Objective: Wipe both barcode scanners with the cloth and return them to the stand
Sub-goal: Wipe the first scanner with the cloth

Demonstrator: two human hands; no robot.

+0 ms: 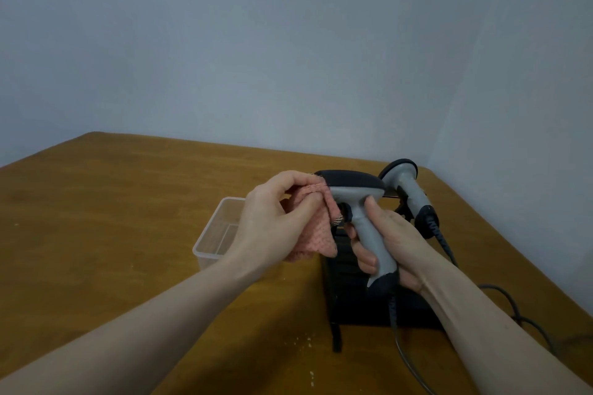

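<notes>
My right hand (390, 240) grips the grey handle of a barcode scanner (359, 192) with a black top, held upright above the black stand (346, 295). My left hand (272, 218) pinches a pink cloth (316, 231) and presses it against the front of that scanner's head. A second grey scanner (407, 186) rests on the far side of the stand, head up and tilted back. Dark cables (513, 308) run from both scanners over the table to the right.
A clear plastic box (211, 237) stands on the wooden table (112, 218), left of the stand and partly behind my left hand. A pale wall closes the table's far and right edges. Small crumbs lie near the front.
</notes>
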